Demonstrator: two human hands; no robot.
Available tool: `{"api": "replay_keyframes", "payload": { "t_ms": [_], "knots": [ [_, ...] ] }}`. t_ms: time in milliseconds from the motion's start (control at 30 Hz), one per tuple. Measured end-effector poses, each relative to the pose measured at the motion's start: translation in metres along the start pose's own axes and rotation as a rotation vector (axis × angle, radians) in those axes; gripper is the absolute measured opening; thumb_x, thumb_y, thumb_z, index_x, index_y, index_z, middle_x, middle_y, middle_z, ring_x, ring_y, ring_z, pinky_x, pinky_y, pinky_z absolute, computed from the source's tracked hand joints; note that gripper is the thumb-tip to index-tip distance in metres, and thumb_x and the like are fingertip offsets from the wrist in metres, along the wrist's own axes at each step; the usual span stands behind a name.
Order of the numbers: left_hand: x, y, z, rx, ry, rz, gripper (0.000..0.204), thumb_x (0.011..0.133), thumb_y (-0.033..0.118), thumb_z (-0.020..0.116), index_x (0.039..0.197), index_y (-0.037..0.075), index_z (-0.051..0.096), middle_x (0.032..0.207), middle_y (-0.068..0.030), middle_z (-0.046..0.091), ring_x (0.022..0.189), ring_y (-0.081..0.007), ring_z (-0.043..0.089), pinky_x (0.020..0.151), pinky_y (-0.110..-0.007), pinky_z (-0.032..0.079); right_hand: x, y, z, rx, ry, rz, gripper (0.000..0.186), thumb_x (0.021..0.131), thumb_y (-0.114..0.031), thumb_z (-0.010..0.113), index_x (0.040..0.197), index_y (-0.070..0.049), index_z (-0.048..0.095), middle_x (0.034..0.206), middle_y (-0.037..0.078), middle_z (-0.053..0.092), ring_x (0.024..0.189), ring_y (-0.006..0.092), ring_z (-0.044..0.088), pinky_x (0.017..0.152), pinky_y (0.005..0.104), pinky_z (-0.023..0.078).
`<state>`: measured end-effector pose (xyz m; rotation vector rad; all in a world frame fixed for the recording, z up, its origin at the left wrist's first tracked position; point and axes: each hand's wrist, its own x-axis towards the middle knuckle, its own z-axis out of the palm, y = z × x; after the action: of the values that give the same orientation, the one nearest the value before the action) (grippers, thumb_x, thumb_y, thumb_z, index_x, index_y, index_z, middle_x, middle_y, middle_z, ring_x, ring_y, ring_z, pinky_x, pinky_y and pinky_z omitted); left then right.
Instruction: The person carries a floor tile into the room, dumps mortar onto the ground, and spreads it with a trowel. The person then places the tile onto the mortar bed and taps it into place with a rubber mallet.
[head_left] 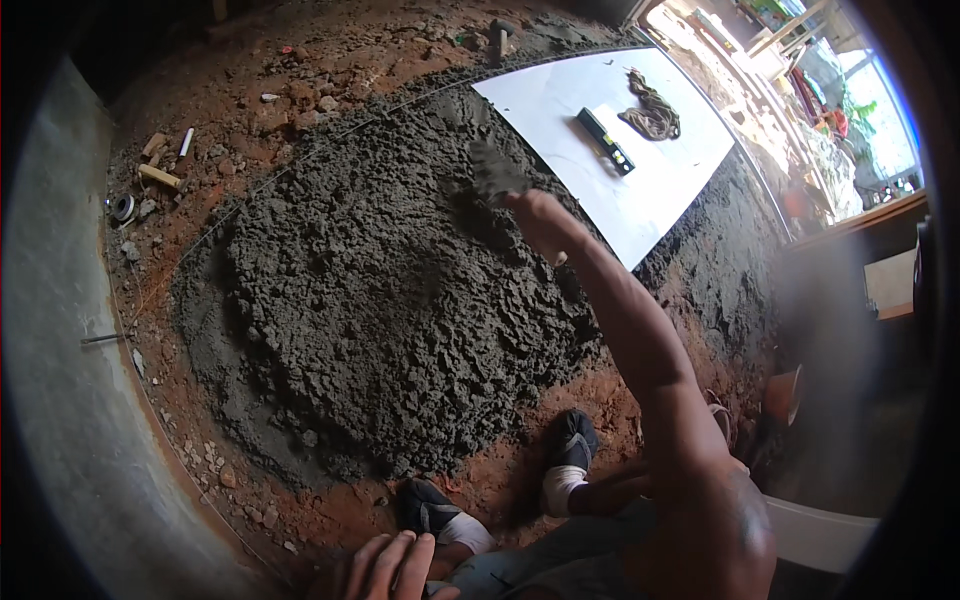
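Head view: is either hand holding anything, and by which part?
The right hand holds a trowel, apparently by its handle, which is hidden in the grip. No held thing shows at the left hand.

Building site with wet cement [380, 290]

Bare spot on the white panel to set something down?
Free: white panel, between the spirit level and lower corner. Left of the level, mostly bare, small specks. Crowded: upper middle, with level and tangled cord; right hand and trowel flank the left edge.
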<state>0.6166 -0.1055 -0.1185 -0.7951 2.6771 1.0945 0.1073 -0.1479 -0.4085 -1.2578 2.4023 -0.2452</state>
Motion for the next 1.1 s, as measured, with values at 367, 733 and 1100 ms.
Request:
{"api": "replay_keyframes", "payload": {
  "t_ms": [367, 733, 1100],
  "knots": [
    [0.019, 0.007, -0.014, 0.036, -0.125, 0.021, 0.059, 0.084, 0.017, 0.07, 0.137, 0.005, 0.049, 0.131, -0.0188, 0.053, 0.121, -0.0391, 0.049, 0.1, -0.049, 0.042, -0.092, 0.013, -0.043, 0.467, -0.026, 0.457, 0.043, 0.104, -0.039, 0.034, 0.082, -0.009, 0.053, 0.064, 0.002, 0.054, 0.051, 0.0124, 0.048, 0.044, 0.0337, 0.04],
    [0.026, -0.004, -0.006, 0.088, -0.096, 0.016, 0.049, 0.089, 0.023, 0.064, 0.132, 0.004, 0.054, 0.127, -0.0196, 0.056, 0.117, -0.0391, 0.054, 0.097, -0.051, 0.044, 0.043, -0.004, -0.071, 0.261, -0.028, 0.524, 0.036, 0.104, -0.032, 0.04, 0.096, -0.008, 0.066, 0.07, 0.002, 0.059, 0.055, 0.0106, 0.054, 0.041, 0.029, 0.043],
    [0.035, -0.012, 0.02, 0.121, 0.085, -0.141, 0.041, 0.096, 0.032, 0.053, 0.122, 0.001, 0.061, 0.114, -0.0207, 0.064, 0.105, -0.0398, 0.061, 0.089, -0.051, 0.05, 0.138, -0.087, -0.026, 0.152, 0.639, -0.622, 0.009, 0.093, -0.008, 0.034, 0.091, -0.006, 0.043, 0.085, 0.011, 0.045, 0.087, 0.0266, 0.048, 0.09, 0.0425, 0.041]
  ]
}}
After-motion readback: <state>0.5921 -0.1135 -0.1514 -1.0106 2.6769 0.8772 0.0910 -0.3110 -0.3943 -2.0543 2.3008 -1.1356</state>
